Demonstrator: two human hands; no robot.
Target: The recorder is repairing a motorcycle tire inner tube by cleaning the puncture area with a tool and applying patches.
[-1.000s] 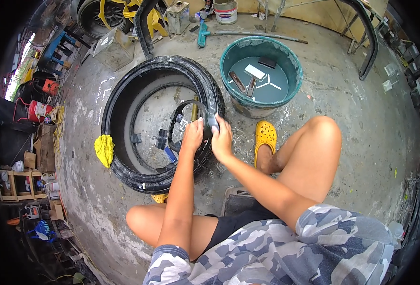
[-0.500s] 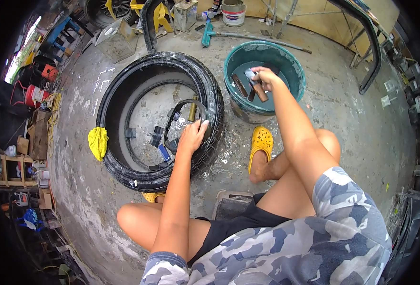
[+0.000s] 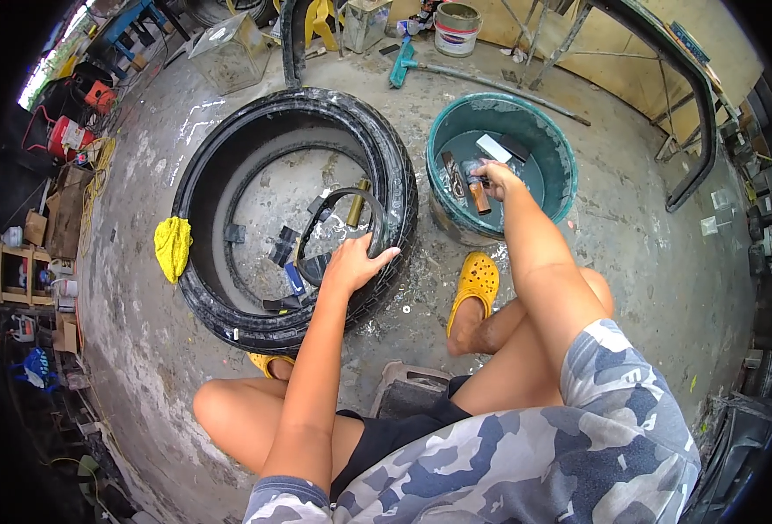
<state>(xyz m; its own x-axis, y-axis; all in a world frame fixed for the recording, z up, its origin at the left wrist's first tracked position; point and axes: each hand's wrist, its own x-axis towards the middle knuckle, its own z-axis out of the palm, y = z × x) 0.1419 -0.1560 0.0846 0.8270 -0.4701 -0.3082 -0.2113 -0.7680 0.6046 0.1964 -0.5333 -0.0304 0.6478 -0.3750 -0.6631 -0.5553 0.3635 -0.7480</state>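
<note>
A large black tyre [image 3: 200, 288] lies on its side on the floor to my left. My left hand [image 3: 351, 264] rests on its right edge, thumb stretched away from the fingers, beside a black looped strip [image 3: 377, 208]. Inside the tyre are a brass-coloured cylinder [image 3: 358, 204], a blue piece [image 3: 295, 279] and several dark pieces [image 3: 283, 248]. My right hand [image 3: 496, 177] reaches into a green bucket [image 3: 566, 166] of water, closed on a brown block-like piece [image 3: 479, 199] with a greyish end. Near it in the bucket are a dark brown piece [image 3: 452, 173], a white block [image 3: 491, 147] and a black block [image 3: 515, 148].
A yellow cloth [image 3: 173, 250] hangs on the tyre's left edge. A long-handled squeegee [image 3: 491, 80] lies beyond the bucket, near a white pail [image 3: 457, 33]. A black-covered metal frame [image 3: 699, 157] stands at the right. Tools and shelving line the left wall.
My right hand has lowered the brown piece further into the bucket. The white block now shows behind the hand. My left thumb has swung outward from the tyre's edge. The view has shifted slightly.
</note>
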